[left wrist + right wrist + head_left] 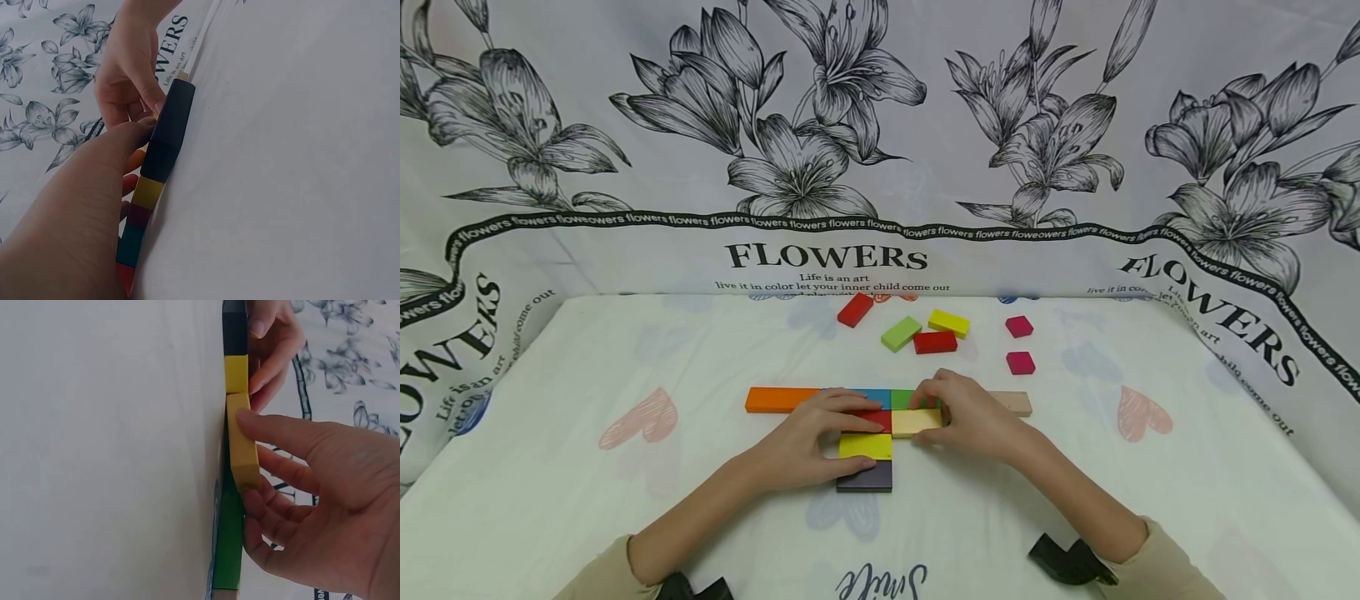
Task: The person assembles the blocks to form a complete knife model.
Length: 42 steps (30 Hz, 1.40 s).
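Observation:
My right hand pinches a pale yellow wooden block, thumb on its near side and fingers at its far side. In the right wrist view that yellow block lies against the green block. My left hand spans a short column of blocks. Its fingers stretch over the red block, and its thumb lies across the edge between the bright yellow block and the dark grey block. Behind them runs a row with an orange block and a blue block.
Behind the row lie loose blocks: two red, including one red block, a light green block, a yellow block and two magenta pieces, one a magenta block. A plain wood block ends the row. Flower-printed cloth rises at the back.

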Available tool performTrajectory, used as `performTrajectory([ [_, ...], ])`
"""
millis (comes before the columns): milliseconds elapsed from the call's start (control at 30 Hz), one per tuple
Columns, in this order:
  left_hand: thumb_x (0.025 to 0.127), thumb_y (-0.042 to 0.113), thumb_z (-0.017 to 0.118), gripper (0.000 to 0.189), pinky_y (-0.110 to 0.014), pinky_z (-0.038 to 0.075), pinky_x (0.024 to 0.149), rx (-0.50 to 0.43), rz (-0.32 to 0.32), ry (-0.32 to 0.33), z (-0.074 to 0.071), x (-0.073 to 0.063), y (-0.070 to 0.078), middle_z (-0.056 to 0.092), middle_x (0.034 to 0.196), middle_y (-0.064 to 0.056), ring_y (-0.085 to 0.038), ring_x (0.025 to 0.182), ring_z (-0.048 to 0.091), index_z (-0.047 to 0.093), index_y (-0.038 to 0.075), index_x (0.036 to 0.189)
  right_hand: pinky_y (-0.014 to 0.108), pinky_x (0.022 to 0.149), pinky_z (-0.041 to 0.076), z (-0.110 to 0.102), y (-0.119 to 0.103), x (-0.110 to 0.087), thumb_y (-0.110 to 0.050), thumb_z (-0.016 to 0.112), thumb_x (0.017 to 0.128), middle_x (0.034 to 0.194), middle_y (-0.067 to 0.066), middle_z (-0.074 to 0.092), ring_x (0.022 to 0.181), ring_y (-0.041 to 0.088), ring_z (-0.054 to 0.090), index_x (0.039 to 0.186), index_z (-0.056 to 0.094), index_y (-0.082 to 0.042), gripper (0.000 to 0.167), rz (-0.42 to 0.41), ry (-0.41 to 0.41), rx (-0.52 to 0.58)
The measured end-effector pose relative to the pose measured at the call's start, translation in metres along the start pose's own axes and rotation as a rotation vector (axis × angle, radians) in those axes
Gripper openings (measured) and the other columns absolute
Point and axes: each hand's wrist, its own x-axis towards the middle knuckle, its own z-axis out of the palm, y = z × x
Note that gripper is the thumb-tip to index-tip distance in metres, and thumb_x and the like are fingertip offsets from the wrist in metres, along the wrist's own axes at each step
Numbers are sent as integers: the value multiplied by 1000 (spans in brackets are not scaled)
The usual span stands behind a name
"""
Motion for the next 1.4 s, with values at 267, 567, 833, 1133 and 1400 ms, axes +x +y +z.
performTrajectory([
  [267,90,33,84,40,-57,43,115,-5,-2,4,0,0,0,63,147,10,-21,142,50,79,24,128,22,73,53,0,0,0,-20,91,84,97,0,58,90,15,55,112,72,-13,34,0,3,-2],
  [567,90,34,84,40,-57,43,116,0,0,4,0,0,0,64,147,9,-22,141,51,79,24,128,22,73,53,0,0,-1,-17,91,84,96,-1,60,87,15,56,109,72,-13,32,-21,24,13],
  [833,90,33,84,40,-57,43,115,-6,2,7,0,0,1,64,147,8,-22,141,50,79,23,128,21,71,53,-1,1,-2,-15,91,84,95,0,60,84,16,57,109,71,-12,32,-38,35,19],
  [1133,90,33,85,40,-57,43,116,-8,2,7,0,0,-1,64,147,9,-22,142,50,79,24,128,21,73,54,1,0,-1,-15,90,84,96,0,60,86,16,56,109,72,-13,31,-34,46,14],
  [1400,90,33,84,41,-57,42,116,-16,-17,0,-1,0,0,63,147,9,-22,142,49,78,24,129,21,71,53,0,-1,-1,-15,91,84,96,0,62,84,16,57,110,73,-12,32,-35,44,14],
])
